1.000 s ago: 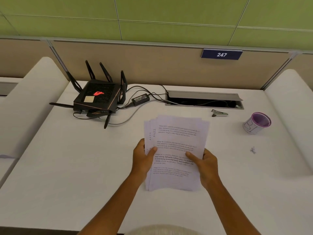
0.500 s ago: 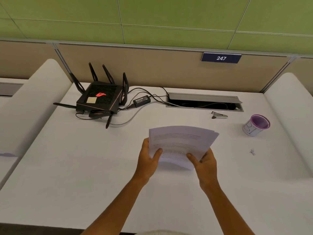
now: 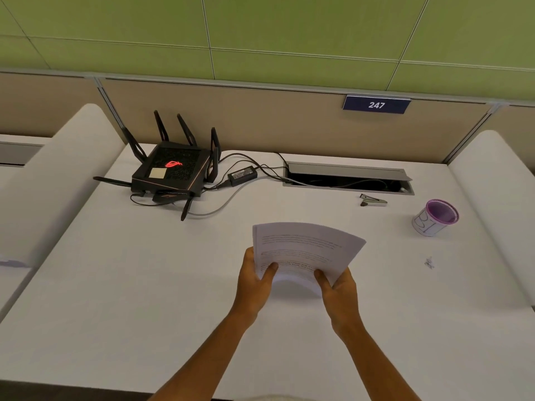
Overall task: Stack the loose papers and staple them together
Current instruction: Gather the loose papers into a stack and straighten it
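A stack of printed white papers [image 3: 304,247] is raised off the white desk [image 3: 144,285], tilted up on its lower edge and bowed. My left hand [image 3: 254,282] grips its lower left side, thumb on the front sheet. My right hand [image 3: 337,287] grips the lower right side the same way. A small metal stapler [image 3: 373,200] lies on the desk beyond the papers to the right, just in front of the cable slot, apart from both hands.
A black router [image 3: 173,172] with antennas and a power brick [image 3: 242,175] with cables sit at the back left. An open cable slot [image 3: 347,180] runs along the back. A purple-rimmed cup [image 3: 435,217] stands right; small metal bits [image 3: 429,263] lie near it. Padded dividers flank the desk.
The papers went from lying flat under both hands to being lifted upright on their lower edge. The sheets' edges have come closer into line. Both hands kept their grip.
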Demonstrator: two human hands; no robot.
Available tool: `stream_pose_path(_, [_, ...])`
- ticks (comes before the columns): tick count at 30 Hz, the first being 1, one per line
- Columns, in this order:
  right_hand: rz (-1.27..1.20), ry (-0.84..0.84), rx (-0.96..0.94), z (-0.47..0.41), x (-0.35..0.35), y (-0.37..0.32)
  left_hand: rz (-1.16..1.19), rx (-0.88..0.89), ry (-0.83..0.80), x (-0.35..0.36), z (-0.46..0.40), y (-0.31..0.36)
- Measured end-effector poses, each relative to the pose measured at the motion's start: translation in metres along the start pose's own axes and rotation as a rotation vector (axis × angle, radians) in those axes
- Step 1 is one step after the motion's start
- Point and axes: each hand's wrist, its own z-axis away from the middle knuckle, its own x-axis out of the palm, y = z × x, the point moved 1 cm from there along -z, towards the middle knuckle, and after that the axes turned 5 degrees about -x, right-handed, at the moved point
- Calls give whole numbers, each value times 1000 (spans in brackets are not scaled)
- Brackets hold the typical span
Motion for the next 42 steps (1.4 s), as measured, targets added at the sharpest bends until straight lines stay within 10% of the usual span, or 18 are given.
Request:
stream_pose_path(18, [44,-121,65,-3,-18,-5,44,-109,16,-11,0,-7])
stream_pose_path(30, [-406,-140,279,26,-17,0,499,-283,90,-13,17,-14])
stream_pose_path(42, [-59,-81,246,10,-37,-8,610,-296,196,-48,12,-21])
